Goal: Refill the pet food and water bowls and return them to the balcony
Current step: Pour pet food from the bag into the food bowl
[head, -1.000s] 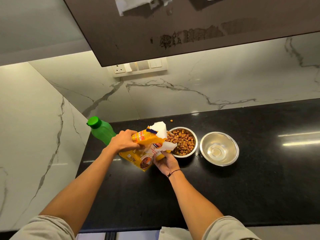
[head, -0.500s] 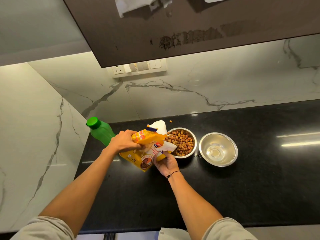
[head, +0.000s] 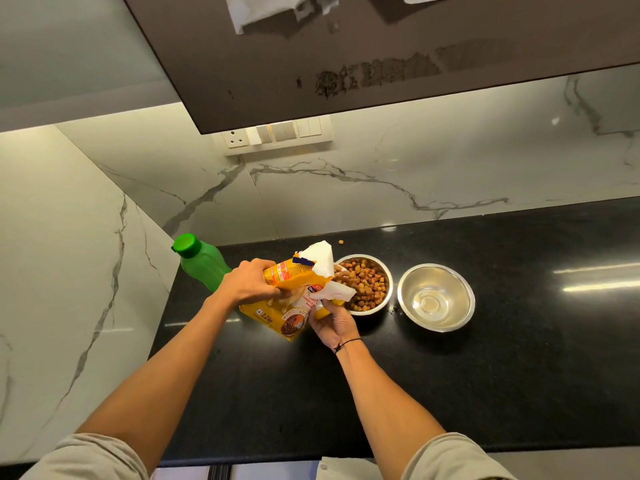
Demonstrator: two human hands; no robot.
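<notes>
A yellow pet food bag with orange and white print, marked 1.2 kg, is held tilted over the black countertop, its torn white-lined mouth turned toward the food bowl. The food bowl, a steel one, is seen heaped with brown kibble and sits just right of the bag, the bag's mouth reaching over its left rim. A second steel bowl is placed just right of the food bowl, apart from it, with shallow clear water at its bottom. One stray kibble piece is seen behind the food bowl, near the marble wall. A green bottle with a green cap stands left of the bag, in the counter's back left corner, partly hidden by the left forearm.

Wide bare counter is left to the right of the water bowl and in front of both bowls, up to the near edge. Room overhead is limited by a dark cabinet; a switch panel is mounted on the wall below it.

The left hand is clamped on the bag's upper part from above, fingers curled round the fold. The right hand is set under the bag's mouth end, palm up, fingers pinching its lower white flap; a dark band is worn at that wrist.
</notes>
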